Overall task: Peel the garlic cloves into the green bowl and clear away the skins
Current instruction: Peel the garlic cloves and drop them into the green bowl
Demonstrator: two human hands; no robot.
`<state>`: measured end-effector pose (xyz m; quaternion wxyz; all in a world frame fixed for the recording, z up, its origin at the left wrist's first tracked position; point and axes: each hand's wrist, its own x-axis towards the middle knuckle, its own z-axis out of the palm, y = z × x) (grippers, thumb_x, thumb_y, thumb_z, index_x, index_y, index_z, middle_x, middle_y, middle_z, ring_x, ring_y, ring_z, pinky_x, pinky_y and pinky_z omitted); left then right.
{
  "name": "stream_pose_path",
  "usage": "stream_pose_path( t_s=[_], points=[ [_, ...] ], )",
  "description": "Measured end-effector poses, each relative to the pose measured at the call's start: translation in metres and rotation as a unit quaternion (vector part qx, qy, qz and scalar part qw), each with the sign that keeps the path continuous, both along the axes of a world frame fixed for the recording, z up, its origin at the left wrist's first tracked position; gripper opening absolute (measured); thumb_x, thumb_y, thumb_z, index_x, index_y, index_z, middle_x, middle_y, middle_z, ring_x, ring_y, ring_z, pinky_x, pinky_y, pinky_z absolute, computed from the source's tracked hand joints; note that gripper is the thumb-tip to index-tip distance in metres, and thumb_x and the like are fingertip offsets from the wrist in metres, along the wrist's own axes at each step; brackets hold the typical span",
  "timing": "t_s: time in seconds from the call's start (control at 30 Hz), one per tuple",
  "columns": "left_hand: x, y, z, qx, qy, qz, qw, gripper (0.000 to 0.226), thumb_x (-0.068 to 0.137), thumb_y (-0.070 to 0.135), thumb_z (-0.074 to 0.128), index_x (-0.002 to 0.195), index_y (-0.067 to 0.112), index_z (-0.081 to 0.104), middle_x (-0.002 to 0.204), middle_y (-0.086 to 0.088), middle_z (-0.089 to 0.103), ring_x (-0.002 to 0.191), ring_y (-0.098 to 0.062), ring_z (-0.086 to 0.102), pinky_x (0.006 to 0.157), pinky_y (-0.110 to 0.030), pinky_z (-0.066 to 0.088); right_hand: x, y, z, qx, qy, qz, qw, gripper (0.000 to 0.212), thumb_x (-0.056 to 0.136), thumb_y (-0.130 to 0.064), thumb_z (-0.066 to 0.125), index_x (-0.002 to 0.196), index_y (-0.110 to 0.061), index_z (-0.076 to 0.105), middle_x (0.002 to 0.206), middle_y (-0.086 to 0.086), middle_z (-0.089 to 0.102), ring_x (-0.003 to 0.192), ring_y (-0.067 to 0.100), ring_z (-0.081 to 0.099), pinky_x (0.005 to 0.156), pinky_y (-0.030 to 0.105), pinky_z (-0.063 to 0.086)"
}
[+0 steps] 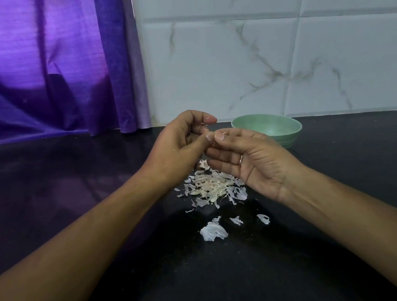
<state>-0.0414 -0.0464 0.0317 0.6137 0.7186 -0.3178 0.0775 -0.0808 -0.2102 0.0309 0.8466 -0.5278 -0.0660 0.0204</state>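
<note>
Pale papery garlic skins (pixel 210 187) lie heaped on the black counter (pixel 71 193) just below both hands. The round green bowl (pixel 273 127) sits just behind the right hand (pixel 247 161), palm-up with fingers relaxed. The left hand (pixel 181 147) curls, thumb meeting thumb; whether it pinches anything is unclear.

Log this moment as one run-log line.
left hand, right hand: fingertips meeting above skins | held: cannot tell | skins: piled on counter, uncleared | green bowl: behind right hand, contents hidden

Green bowl (pixel 281 127) partly behind right hand (pixel 252 163), contents unseen; left hand (pixel 181 143) grasp unclear
</note>
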Motion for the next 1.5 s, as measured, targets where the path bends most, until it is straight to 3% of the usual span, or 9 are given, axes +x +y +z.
stream_pose_path(
  t_s=[0.13, 0.3, 0.53, 0.67, 0.83, 1.0, 1.2, 1.5],
  points=[
    [0.0, -0.003, -0.003, -0.004, 0.028, 0.001, 1.0, 0.021, 0.101, 0.001, 0.06, 0.12, 0.011, 0.059, 0.091, -0.003, 0.055, 0.055, -0.01, 0.045, 0.045, -0.023, 0.041, 0.004, 0.0, -0.003, 0.016, 0.019, -0.024, 0.999, 0.012, 0.087, -0.006, 0.073, 0.099, -0.007, 0.07, 0.086, 0.007, 0.072, 0.071, 0.012, 0.069, 0.077, 0.033, 0.063],
    [0.0, -0.005, -0.01, 0.025, 0.049, -0.002, 0.998, 0.025, 0.098, 0.003, 0.066, 0.122, 0.008, 0.059, 0.094, -0.008, 0.061, 0.057, -0.007, 0.049, 0.046, -0.02, 0.043, 0.006, -0.004, -0.002, 0.025, 0.018, -0.041, 0.999, 0.009, 0.088, -0.005, 0.073, 0.095, -0.01, 0.071, 0.082, 0.006, 0.073, 0.071, 0.012, 0.069, 0.073, 0.029, 0.062],
    [0.003, 0.003, -0.005, 0.017, 0.02, 0.042, 0.999, 0.009, 0.096, 0.022, 0.074, 0.1, 0.014, 0.077, 0.073, 0.004, 0.068, 0.06, -0.009, 0.059, 0.052, -0.027, 0.054, 0.006, -0.009, -0.001, -0.083, -0.031, -0.051, 0.995, 0.021, 0.071, -0.016, 0.082, 0.091, -0.012, 0.075, 0.088, 0.005, 0.075, 0.068, 0.01, 0.065, 0.066, 0.027, 0.061],
    [0.003, 0.004, -0.003, -0.002, 0.024, 0.058, 0.998, 0.011, 0.092, 0.021, 0.077, 0.095, 0.01, 0.078, 0.073, -0.004, 0.068, 0.057, -0.011, 0.058, 0.051, -0.025, 0.052, 0.008, -0.012, -0.002, -0.112, -0.05, -0.059, 0.991, 0.018, 0.08, -0.011, 0.08, 0.097, -0.009, 0.073, 0.093, 0.01, 0.074, 0.07, 0.015, 0.067, 0.07, 0.033, 0.062],
    [0.004, 0.004, -0.001, -0.009, 0.077, 0.036, 0.996, 0.01, 0.092, 0.015, 0.077, 0.096, 0.006, 0.077, 0.08, -0.002, 0.074, 0.059, -0.007, 0.059, 0.053, -0.024, 0.056, 0.008, -0.014, -0.002, -0.154, -0.085, -0.083, 0.981, 0.013, 0.089, -0.002, 0.075, 0.099, -0.008, 0.068, 0.089, 0.011, 0.076, 0.068, 0.018, 0.068, 0.07, 0.037, 0.063],
    [0.004, 0.004, -0.002, -0.008, 0.098, 0.021, 0.995, 0.011, 0.096, 0.012, 0.071, 0.101, 0.002, 0.075, 0.082, -0.002, 0.074, 0.061, -0.007, 0.06, 0.054, -0.027, 0.058, 0.009, -0.014, -0.003, -0.116, -0.061, -0.058, 0.99, 0.009, 0.091, -0.002, 0.071, 0.097, -0.007, 0.068, 0.089, 0.014, 0.075, 0.068, 0.018, 0.069, 0.07, 0.036, 0.064],
    [0.005, 0.005, -0.005, 0.059, 0.048, 0.046, 0.996, 0.007, 0.096, 0.015, 0.073, 0.099, 0.009, 0.076, 0.087, -0.011, 0.077, 0.067, -0.011, 0.068, 0.058, -0.027, 0.055, 0.011, -0.015, -0.002, -0.095, -0.038, -0.022, 0.994, 0.006, 0.093, -0.002, 0.067, 0.099, -0.003, 0.067, 0.086, 0.011, 0.075, 0.069, 0.016, 0.068, 0.075, 0.038, 0.063],
    [0.006, 0.006, -0.004, 0.04, 0.026, 0.043, 0.998, 0.01, 0.098, 0.015, 0.071, 0.099, 0.007, 0.076, 0.089, -0.015, 0.076, 0.067, -0.013, 0.067, 0.061, -0.035, 0.06, 0.012, -0.016, -0.002, -0.087, -0.036, -0.01, 0.996, 0.005, 0.093, 0.0, 0.066, 0.098, -0.003, 0.066, 0.082, 0.011, 0.071, 0.071, 0.02, 0.07, 0.076, 0.039, 0.064]
  ],
)
